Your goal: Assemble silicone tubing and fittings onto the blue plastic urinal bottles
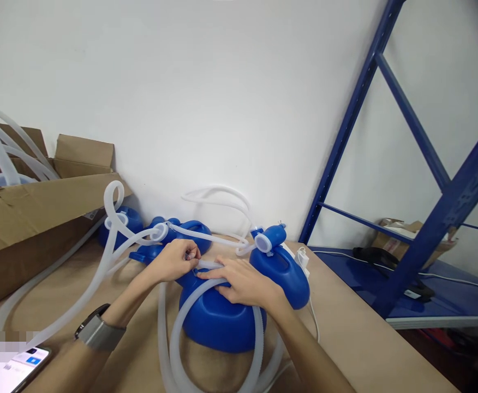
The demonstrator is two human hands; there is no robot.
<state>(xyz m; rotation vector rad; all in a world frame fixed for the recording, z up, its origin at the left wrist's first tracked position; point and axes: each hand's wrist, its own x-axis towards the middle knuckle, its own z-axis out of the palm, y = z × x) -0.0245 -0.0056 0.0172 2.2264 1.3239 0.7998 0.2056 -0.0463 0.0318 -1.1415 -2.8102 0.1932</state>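
Centrally, on a brown table (365,338), two bare hands work over a blue plastic container (218,322) that lies near the viewer, in the middle of the scene. The left hand (175,259) has its fingertips pinched together on the end of a translucent tube (211,265) at the container's far edge. The right hand (243,284) lies flat with fingers extended, pressing on the container's top where the tube crosses it; it is not closed around anything. The tube loops down around the container's near side.

The container looks like hollow moulded plastic: probably light, stiff and smooth, so a flat palm may slide on it. The tube looks soft and springy, likely to uncoil if released; close to its end seems the surest place to hold it.

Counting: two hands, one wristwatch (97,330) on the left wrist, and one phone (18,365) at the near left edge. Blue containers number at least four, perhaps five: the near one, one just right of it (284,267), and an overlapping cluster at the far left (193,229). The tubes tangle too much to count. One open cardboard box (38,207) stands at the left; one blue metal rack (427,218) stands at the right.
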